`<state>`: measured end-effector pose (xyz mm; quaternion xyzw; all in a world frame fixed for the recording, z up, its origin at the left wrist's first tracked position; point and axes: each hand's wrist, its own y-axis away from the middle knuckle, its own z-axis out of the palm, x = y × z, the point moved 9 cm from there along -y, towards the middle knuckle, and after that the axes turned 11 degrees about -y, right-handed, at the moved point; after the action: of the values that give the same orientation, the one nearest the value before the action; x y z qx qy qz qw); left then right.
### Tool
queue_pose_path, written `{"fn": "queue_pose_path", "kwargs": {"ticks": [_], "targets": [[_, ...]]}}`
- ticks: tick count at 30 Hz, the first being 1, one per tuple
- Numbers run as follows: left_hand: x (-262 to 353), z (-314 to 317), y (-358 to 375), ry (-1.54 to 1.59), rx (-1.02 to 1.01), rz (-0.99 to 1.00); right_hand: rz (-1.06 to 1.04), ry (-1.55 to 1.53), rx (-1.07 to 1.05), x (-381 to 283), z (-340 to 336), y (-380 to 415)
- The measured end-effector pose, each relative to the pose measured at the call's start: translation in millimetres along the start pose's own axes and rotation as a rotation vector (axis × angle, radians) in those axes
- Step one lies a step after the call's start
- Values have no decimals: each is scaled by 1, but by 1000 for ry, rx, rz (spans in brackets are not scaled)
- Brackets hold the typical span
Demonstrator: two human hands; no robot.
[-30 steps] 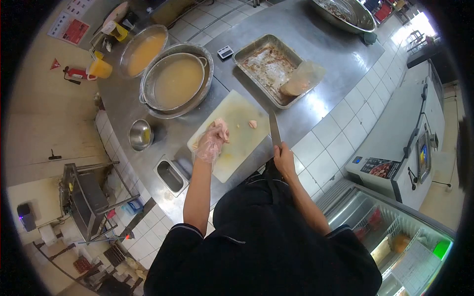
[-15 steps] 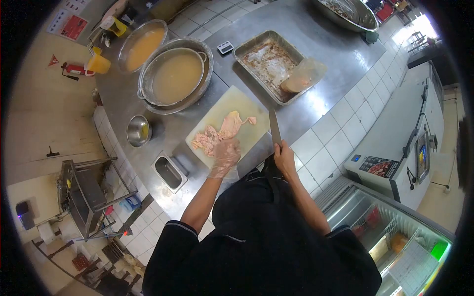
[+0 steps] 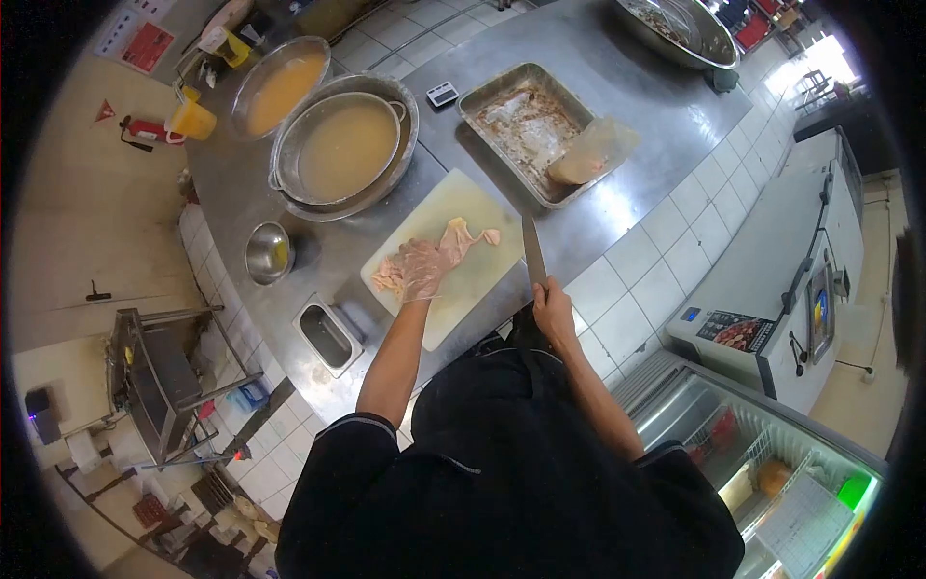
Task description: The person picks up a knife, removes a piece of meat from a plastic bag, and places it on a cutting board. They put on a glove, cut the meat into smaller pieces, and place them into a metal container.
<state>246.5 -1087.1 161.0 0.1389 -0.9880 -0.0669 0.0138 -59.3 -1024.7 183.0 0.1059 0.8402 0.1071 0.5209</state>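
Note:
My left hand (image 3: 422,270), in a clear plastic glove, rests on raw chicken on the white cutting board (image 3: 463,314). Its fingers bend over the pale pink meat, and the palm hides part of the pile. Small cut pieces (image 3: 388,277) show at the hand's left side. A larger, stretched piece of raw chicken (image 3: 455,241) lies to its right, with a narrow end trailing right. My bare right hand (image 3: 553,311) is closed around the handle of a large knife (image 3: 533,253). The blade points away from me, just beyond the board's right edge.
A metal tray (image 3: 526,130) bears a bag (image 3: 581,159) at its near corner. Large bowls of cloudy liquid (image 3: 347,145) and orange liquid (image 3: 283,92) stand at the back left. A small bowl (image 3: 269,253), a rectangular steel container (image 3: 328,335) and a small digital device (image 3: 442,94) sit around the board.
My left hand has moved away from me and slightly left, farther over the chicken pile, covering more of it. My right hand and the knife have shifted only slightly.

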Motion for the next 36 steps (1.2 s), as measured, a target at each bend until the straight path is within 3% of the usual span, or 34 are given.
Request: {"fn": "queue_pose_path", "kwargs": {"ticks": [2, 5, 8, 11, 14, 17, 23, 26, 32, 36], "targets": [[0, 11, 0, -111, 4, 39, 3, 2, 9, 2, -1, 2], [7, 14, 12, -191, 295, 253, -13, 16, 13, 3, -3, 2], [3, 10, 3, 8, 178, 203, -15, 20, 15, 4, -5, 3], [-3, -7, 7, 516, 170, 108, -24, 17, 21, 5, -5, 3], [-2, -26, 7, 735, 152, 2, -33, 10, 20, 2, -6, 1], [3, -43, 3, 831, 237, 30, -36, 5, 7, -1, -5, 0], [19, -92, 5, 867, 339, 176, 13, 4, -3, -3, -8, 0], [8, -85, 3, 963, 313, 106, 34, -5, -9, 3, -9, 0], [17, -132, 13, 763, 340, 215, 30, 6, -29, -3, -12, -9], [8, -125, 8, 834, 362, 138, -2, -24, -18, 2, -9, 7]]}}
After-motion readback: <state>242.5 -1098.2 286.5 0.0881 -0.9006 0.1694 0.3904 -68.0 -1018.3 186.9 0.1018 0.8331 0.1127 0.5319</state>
